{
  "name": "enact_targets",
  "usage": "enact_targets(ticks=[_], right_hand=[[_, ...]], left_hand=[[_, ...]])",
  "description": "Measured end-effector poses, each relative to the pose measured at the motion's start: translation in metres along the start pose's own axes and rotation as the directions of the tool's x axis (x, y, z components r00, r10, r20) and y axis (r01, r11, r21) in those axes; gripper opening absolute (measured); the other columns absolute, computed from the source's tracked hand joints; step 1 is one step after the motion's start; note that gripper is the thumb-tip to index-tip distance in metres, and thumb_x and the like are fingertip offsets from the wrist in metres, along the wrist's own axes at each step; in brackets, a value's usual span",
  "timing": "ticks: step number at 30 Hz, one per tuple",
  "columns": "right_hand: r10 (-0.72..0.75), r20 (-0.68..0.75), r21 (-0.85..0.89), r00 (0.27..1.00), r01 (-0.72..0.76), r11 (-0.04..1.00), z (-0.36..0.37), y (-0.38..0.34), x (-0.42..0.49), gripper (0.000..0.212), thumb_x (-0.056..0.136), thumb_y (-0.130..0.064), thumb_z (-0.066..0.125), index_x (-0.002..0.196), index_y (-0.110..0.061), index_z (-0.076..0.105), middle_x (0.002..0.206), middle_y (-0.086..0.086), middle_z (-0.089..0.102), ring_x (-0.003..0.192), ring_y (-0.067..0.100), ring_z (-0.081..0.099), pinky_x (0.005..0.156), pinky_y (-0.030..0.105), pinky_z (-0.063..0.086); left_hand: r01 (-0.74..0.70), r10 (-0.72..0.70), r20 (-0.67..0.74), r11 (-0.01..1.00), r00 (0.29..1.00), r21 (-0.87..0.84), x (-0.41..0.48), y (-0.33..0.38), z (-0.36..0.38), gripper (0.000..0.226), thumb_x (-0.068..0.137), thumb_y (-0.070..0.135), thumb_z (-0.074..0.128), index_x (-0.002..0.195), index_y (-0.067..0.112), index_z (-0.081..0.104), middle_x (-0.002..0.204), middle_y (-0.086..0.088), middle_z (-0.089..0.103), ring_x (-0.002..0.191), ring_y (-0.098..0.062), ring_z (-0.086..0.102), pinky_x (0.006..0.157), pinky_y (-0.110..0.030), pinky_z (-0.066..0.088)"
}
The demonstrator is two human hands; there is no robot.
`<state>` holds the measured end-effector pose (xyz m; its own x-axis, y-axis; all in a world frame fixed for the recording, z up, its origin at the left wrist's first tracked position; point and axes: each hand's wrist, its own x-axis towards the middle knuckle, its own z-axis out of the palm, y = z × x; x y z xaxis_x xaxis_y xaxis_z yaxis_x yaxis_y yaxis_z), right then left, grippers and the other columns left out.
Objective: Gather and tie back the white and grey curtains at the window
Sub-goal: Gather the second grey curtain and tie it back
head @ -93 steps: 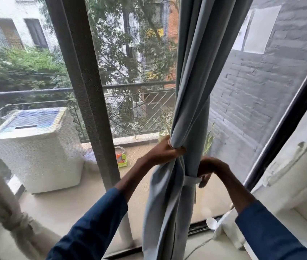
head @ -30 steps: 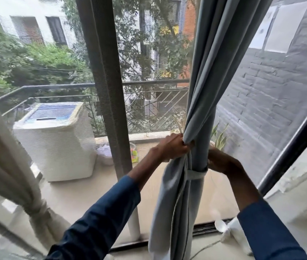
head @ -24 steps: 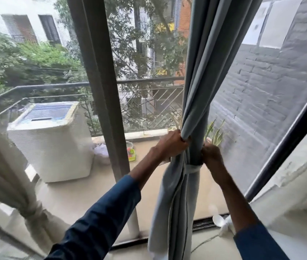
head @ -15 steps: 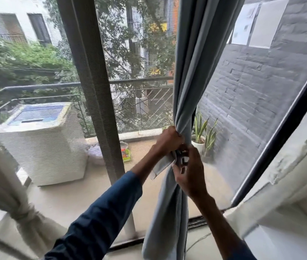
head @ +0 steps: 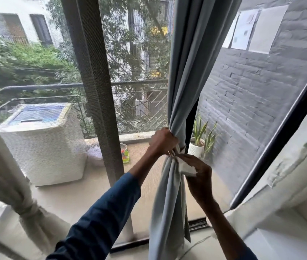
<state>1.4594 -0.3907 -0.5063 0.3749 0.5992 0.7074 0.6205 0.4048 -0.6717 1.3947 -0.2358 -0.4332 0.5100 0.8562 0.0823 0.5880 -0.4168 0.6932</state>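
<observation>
At the window, the grey curtain point(head: 182, 72) hung upright, bunched at mid-height. My left hand point(head: 163, 141) was clenched round the bunch; just below, my right hand point(head: 198, 172) pinched the tie point(head: 185, 167), its loose end nearer that hand.

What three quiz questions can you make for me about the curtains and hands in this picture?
1. True or false: the left hand is clutching the bunched grey curtain.
2. What is the right hand pinching?
A. a pale tie strip
B. a flower pot
C. a window handle
3. Fill the gap: the white curtain at the far left already hangs gathered and ____.

Key
1. True.
2. A: it pinches the end of the pale tie strip beside the grey curtain.
3. Tied, low down.
</observation>
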Motion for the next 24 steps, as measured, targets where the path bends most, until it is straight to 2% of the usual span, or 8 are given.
enact_targets(ticks=[2,5,8,12,15,19,21,24], right_hand=[[0.117,-0.008,0.155,0.993,-0.115,0.981,-0.008,0.003,-0.005,0.029,0.086,0.007,0.071,0.105,-0.014,0.078,0.103,-0.002,0.077,0.098,0.014,0.072,0.087,0.039,0.058],[0.340,-0.012,0.391,0.940,-0.308,0.867,-0.017,0.005,-0.012,0.006,0.086,-0.019,0.077,0.090,-0.020,0.081,0.087,0.004,0.078,0.082,0.020,0.072,0.077,0.047,0.061],[0.517,0.019,0.554,0.856,-0.439,0.707,-0.029,0.010,-0.015,0.042,0.070,-0.047,0.085,0.085,-0.008,0.080,0.081,0.012,0.075,0.076,0.023,0.073,0.066,0.040,0.062],[0.645,-0.041,0.574,0.763,-0.511,0.640,-0.035,0.017,-0.005,0.017,0.089,-0.025,0.067,0.088,-0.009,0.076,0.074,0.001,0.075,0.071,0.012,0.073,0.053,0.027,0.057],[0.683,-0.142,0.549,0.717,-0.517,0.657,-0.042,0.030,0.009,0.010,0.091,-0.010,0.069,0.097,-0.003,0.073,0.072,-0.003,0.074,0.066,0.010,0.071,0.053,0.030,0.055],[0.533,-0.274,0.280,0.801,-0.463,0.841,-0.059,0.039,0.025,0.022,0.078,0.005,0.078,0.098,-0.004,0.076,0.080,-0.003,0.075,0.069,0.008,0.067,0.055,0.024,0.057],[0.337,-0.294,-0.077,0.895,-0.373,0.925,-0.069,0.044,0.031,0.017,0.076,-0.012,0.086,0.091,-0.012,0.079,0.082,-0.004,0.076,0.072,0.004,0.067,0.061,0.014,0.050],[0.148,-0.170,-0.448,0.974,-0.210,0.869,-0.081,0.047,0.039,0.014,0.077,-0.032,0.085,0.086,-0.023,0.080,0.082,-0.011,0.076,0.068,0.003,0.067,0.062,0.013,0.047]], left_hand=[[0.031,-0.031,-0.008,0.999,0.999,0.006,0.002,-0.007,-0.004,0.034,0.084,0.041,0.063,0.103,0.013,0.064,0.073,0.003,0.064,0.056,-0.013,0.062,0.046,-0.021,0.050],[0.075,-0.077,-0.025,0.995,0.997,-0.068,0.005,-0.010,-0.005,0.042,0.079,0.044,0.067,0.105,0.012,0.065,0.082,-0.004,0.071,0.067,-0.023,0.072,0.059,-0.038,0.063],[0.091,-0.088,0.027,0.978,0.996,-0.190,0.008,-0.008,-0.003,0.030,0.083,0.033,0.074,0.099,0.010,0.062,0.074,-0.003,0.069,0.063,-0.019,0.072,0.051,-0.034,0.061],[0.105,-0.082,0.100,0.960,0.992,-0.260,0.004,-0.009,0.012,0.026,0.076,0.023,0.079,0.095,0.008,0.069,0.074,-0.004,0.069,0.058,-0.017,0.065,0.052,-0.031,0.060],[0.070,-0.038,0.094,0.929,0.995,-0.363,-0.009,-0.018,0.033,0.027,0.070,0.018,0.077,0.093,0.006,0.070,0.079,-0.006,0.069,0.070,-0.022,0.067,0.051,-0.026,0.054],[0.000,0.039,0.090,0.917,0.995,-0.398,-0.016,-0.031,0.046,0.034,0.066,0.024,0.073,0.097,0.012,0.070,0.091,-0.013,0.073,0.087,-0.030,0.072,0.065,-0.049,0.062],[-0.014,0.069,0.121,0.912,0.990,-0.410,-0.015,-0.032,0.044,0.034,0.071,0.020,0.073,0.103,0.010,0.068,0.095,-0.015,0.071,0.090,-0.030,0.071,0.067,-0.049,0.062],[-0.019,0.080,0.128,0.908,0.989,-0.418,-0.012,-0.033,0.041,0.032,0.077,0.017,0.073,0.107,0.010,0.066,0.092,-0.008,0.068,0.084,-0.025,0.068,0.063,-0.037,0.060]])
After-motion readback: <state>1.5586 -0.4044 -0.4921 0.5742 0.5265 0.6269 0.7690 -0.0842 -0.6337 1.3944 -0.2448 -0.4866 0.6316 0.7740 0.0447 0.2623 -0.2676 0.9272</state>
